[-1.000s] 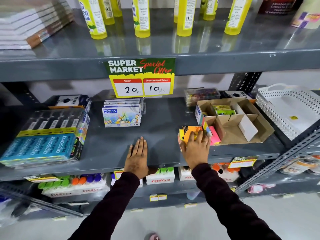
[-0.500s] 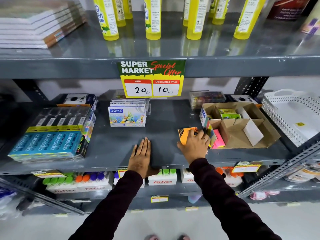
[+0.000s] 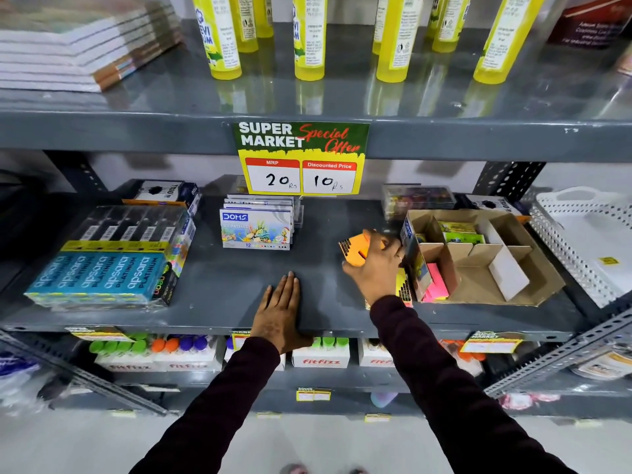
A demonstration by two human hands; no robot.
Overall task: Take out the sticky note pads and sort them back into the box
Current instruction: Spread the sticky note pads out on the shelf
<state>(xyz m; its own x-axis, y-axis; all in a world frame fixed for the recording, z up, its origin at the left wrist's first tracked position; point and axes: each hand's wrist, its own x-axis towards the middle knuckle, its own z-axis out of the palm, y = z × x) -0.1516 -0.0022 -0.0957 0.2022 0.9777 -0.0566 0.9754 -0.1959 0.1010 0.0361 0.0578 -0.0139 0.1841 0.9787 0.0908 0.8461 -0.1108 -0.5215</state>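
A brown cardboard box (image 3: pixel 533 285) with dividers stands at the right of the middle shelf. Pink sticky note pads (image 3: pixel 436 280) fill its near left compartment and green pads (image 3: pixel 460 232) lie in a far one. My right hand (image 3: pixel 376 268) grips an orange sticky note pad (image 3: pixel 355 249), lifted off the shelf just left of the box. A yellow pad (image 3: pixel 403 285) lies on the shelf under that wrist, against the box. My left hand (image 3: pixel 278 313) rests flat on the shelf's front edge, fingers together and holding nothing.
DOMS pastel boxes (image 3: pixel 256 229) stand mid-shelf, apsara packs (image 3: pixel 102 275) at the left, a white perforated basket (image 3: pixel 588 241) at the right. A price sign (image 3: pixel 301 159) hangs from the upper shelf, where yellow bottles (image 3: pixel 307 35) and stacked books (image 3: pixel 68 46) sit. Marker boxes (image 3: pixel 319 357) fill the lower shelf.
My right hand has picked the orange pad up from the pile on the shelf and raised it toward the box's left side. My left hand has stayed put.
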